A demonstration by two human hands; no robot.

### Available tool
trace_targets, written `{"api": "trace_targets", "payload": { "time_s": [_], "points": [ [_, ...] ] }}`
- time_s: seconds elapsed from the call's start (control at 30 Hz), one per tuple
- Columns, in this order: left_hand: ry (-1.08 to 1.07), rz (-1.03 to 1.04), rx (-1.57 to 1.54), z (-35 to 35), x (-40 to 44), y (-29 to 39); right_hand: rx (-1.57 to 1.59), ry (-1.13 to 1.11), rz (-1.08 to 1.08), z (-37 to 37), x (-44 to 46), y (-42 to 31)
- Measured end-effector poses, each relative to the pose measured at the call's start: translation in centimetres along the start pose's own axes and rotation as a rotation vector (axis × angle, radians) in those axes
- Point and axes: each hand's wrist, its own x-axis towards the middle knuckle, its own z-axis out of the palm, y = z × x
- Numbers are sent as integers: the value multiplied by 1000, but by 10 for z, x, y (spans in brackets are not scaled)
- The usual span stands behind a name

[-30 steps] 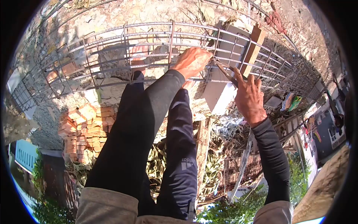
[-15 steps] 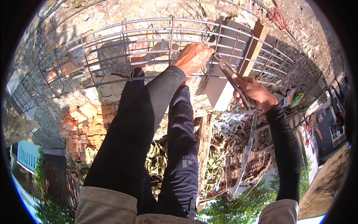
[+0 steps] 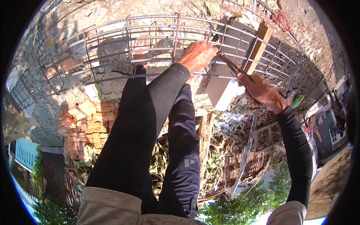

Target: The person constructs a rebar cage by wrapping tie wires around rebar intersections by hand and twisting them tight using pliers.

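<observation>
A long cage of steel reinforcing bars [image 3: 176, 35] stretches across the view in front of me. My left hand [image 3: 198, 55] is closed at one of its crossings, fingertips pinched together; what they hold is hidden. Dark, rusty pincers [image 3: 231, 66] are gripped in my right hand [image 3: 260, 91]. Their jaws meet the cage just right of my left fingertips, and the handles run back into my right palm, mostly covered by the fingers.
Under the cage lie a grey board [image 3: 236, 41] and a wooden beam [image 3: 258, 47]. My feet [image 3: 141, 47] stand beneath the bars. A stack of orange bricks [image 3: 90, 125] sits at lower left. Dry leaves and a timber plank [image 3: 205, 146] lie nearer me.
My right hand has turned and shifted slightly down and right, swinging the pincers' handles, which now show less between the fingers. My left hand stays at the same crossing.
</observation>
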Motion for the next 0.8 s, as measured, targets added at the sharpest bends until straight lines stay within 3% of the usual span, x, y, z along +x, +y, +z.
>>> {"api": "trace_targets", "payload": {
  "time_s": [0.03, 0.07, 0.1, 0.17, 0.2, 0.23, 0.33, 0.37, 0.47, 0.53, 0.6, 0.67, 0.7, 0.8],
  "points": [
    [4, 2, 3, 3, 1, -1, 575, -176, 53, 0, 9, 25],
    [11, 9, 7, 4, 4, -3, 795, -302, 25, 6, 23, 49],
    [19, 12, 6, 5, 4, -4, 810, -279, -188, 10, 30, 73],
    [9, -39, -38, 9, -1, -6, 439, -114, -258, 11, 29, 63],
    [7, -53, -55, 10, 1, -7, 56, 46, -131, 0, 34, 47],
    [5, -48, -48, 8, 3, -6, 107, 162, -263, 5, 20, 36],
    [38, -3, 0, 9, 3, -7, -10, 132, -360, -3, 13, 19],
    [12, -35, -25, 11, 3, -7, -27, -2, -208, -12, 3, 4],
    [-39, -79, -46, 7, 4, -5, 542, -214, -116, -8, 24, 36],
    [-31, -43, 11, -4, 3, 4, 616, -200, -68, 3, 21, 39],
    [30, -38, -54, 10, 0, -9, 14, 229, -333, 15, 9, 35],
    [32, -68, -105, 11, 1, -8, -822, 811, -517, 22, 0, 38],
    [-23, -102, -102, 10, 2, -8, -1031, 993, -588, 23, -1, 35],
    [-45, -50, 33, -2, 4, 2, -1029, 888, -508, 17, 0, 30]
  ]
}}
